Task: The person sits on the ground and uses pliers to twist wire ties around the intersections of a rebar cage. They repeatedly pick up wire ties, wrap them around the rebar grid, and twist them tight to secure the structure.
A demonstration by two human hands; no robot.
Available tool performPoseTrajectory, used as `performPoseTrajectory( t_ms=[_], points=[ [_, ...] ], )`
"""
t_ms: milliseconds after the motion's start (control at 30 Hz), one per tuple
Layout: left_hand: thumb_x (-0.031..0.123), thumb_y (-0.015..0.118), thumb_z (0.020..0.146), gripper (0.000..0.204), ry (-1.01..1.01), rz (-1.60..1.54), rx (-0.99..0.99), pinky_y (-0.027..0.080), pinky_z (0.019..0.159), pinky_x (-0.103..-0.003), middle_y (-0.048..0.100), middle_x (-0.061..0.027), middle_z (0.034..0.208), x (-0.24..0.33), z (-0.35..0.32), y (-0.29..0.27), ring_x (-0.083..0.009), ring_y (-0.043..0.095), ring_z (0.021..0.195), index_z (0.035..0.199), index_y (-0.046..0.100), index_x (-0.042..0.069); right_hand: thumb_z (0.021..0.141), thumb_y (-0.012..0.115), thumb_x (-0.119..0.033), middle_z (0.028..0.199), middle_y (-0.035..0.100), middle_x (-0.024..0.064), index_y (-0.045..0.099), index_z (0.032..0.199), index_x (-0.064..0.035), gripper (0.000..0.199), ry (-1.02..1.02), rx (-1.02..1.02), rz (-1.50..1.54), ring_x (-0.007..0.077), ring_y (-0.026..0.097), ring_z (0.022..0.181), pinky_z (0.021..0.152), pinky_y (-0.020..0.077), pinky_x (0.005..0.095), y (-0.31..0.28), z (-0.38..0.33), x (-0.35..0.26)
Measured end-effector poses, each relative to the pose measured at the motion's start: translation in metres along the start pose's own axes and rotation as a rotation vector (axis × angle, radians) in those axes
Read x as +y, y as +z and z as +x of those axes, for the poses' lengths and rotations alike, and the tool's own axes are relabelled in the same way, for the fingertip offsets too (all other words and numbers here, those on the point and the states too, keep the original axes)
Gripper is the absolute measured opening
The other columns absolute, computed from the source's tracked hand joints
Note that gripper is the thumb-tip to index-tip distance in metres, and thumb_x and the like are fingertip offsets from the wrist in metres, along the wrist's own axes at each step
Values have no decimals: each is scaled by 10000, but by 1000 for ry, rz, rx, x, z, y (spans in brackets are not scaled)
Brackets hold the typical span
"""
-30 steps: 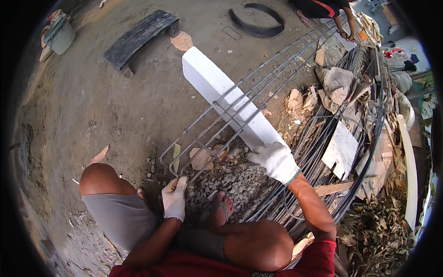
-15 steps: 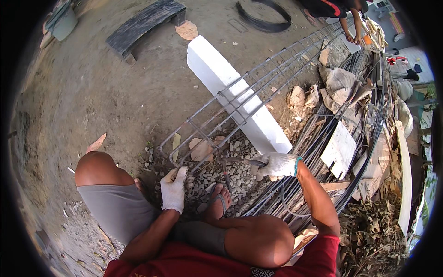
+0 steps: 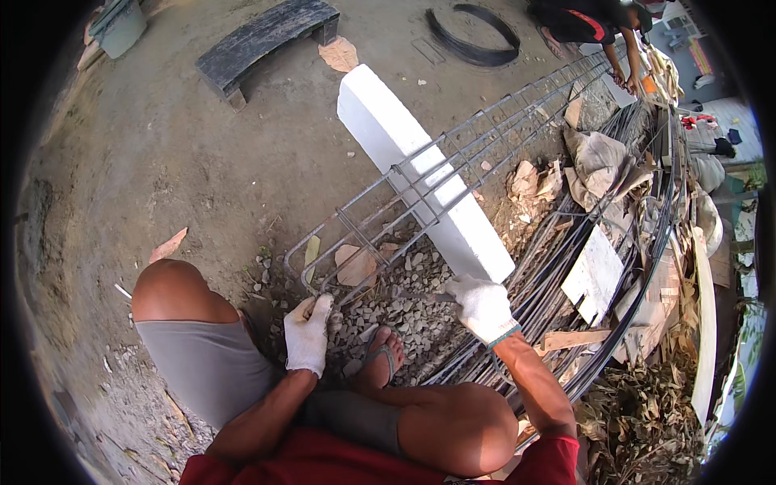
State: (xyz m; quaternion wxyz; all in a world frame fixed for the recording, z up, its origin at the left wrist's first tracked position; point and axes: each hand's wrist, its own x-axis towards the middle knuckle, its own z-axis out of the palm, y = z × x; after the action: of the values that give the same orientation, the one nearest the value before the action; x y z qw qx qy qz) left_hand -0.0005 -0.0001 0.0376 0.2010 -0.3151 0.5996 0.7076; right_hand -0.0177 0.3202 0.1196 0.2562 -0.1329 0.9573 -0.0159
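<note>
Over bare ground (image 3: 234,170), a long steel cage (image 3: 394,170) lies across a white block (image 3: 469,242) and could rock if tugged sideways. Left hand (image 3: 307,333): fingertips together at the cage's near end — anything pinched is hidden. Right hand (image 3: 482,307): wrapped around a blurred dark tool (image 3: 428,297), which might slip and knock the left; sideways half a second ago, it now angles toward the block.

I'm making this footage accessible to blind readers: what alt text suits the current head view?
A person's white-gloved left hand is at the near end of a rebar cage lying across a white block; the gloved right hand holds a dark, blurred tool. Another person bends near its far end.
</note>
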Motion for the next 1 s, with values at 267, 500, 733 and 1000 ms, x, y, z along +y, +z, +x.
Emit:
performPoseTrajectory(
  t_ms=[267, 500, 733, 1000],
  points=[
    [219, 687, 1085, 259, 10, -40, -12, 571, 646, -269, 749, -34, 891, -2, 2, 7, -99, 684, 725, 1100, 754, -31, 790, 677, -7, 1238, 753, 67, 789, 1127, -149, 382, -304, 308, 339, 353, 749, 1043, 838, 627, 431, 4, -23, 13],
    [212, 694, 1079, 255, 26, -10, 2, 577, 638, -267, 753, -41, 906, -10, 6, -5, -109, 694, 711, 1127, 749, -33, 1003, 700, -118, 1329, 726, 220, 680, 1389, -72, 389, 186, 757, 1147, 320, 765, 1054, 861, 641, 416, 28, -122, 8],
    [223, 705, 1074, 263, 14, -47, -9, 582, 633, -268, 753, -42, 908, 3, 2, 1, -108, 697, 712, 1156, 751, -22, 1044, 683, -284, 1592, 492, 319, 343, 1689, -163, 739, -339, 1037, 2241, 333, 696, 884, 652, 623, 459, -23, -77, -20],
    [244, 716, 1072, 267, 18, -51, 1, 587, 628, -278, 745, -37, 901, -2, 6, 1, -117, 705, 720, 1151, 745, -10, 1016, 671, -151, 1392, 670, 256, 523, 1497, -84, 507, -200, 1195, 2117, 209, 656, 641, 441, 514, 253, -38, -57, 10]
  ],
)
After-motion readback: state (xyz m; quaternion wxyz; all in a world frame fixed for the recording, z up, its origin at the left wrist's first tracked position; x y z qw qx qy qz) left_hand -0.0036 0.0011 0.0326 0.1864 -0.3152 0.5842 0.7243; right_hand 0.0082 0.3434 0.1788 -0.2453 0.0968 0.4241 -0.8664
